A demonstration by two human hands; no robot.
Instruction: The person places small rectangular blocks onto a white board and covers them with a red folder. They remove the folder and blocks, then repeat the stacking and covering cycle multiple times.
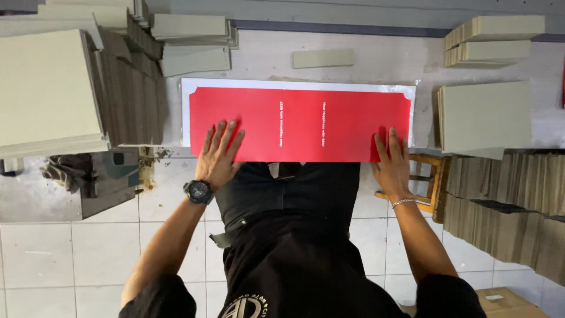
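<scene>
The left hand (pixel 218 154) is lying open and flat, fingers spread, on the near left corner of the red sheet (pixel 300 123). The right hand (pixel 391 162) is also resting open, fingers pressing on the sheet's near right corner. The sheet is lying across a white board (pixel 187 112) at the near edge of the worktable (pixel 382 59). 1 grey strip (pixel 323 58) is lying beyond it. Grey card stacks (pixel 485 115) are standing on both sides. A wooden stool (pixel 432 176) is sitting by the right wrist.
</scene>
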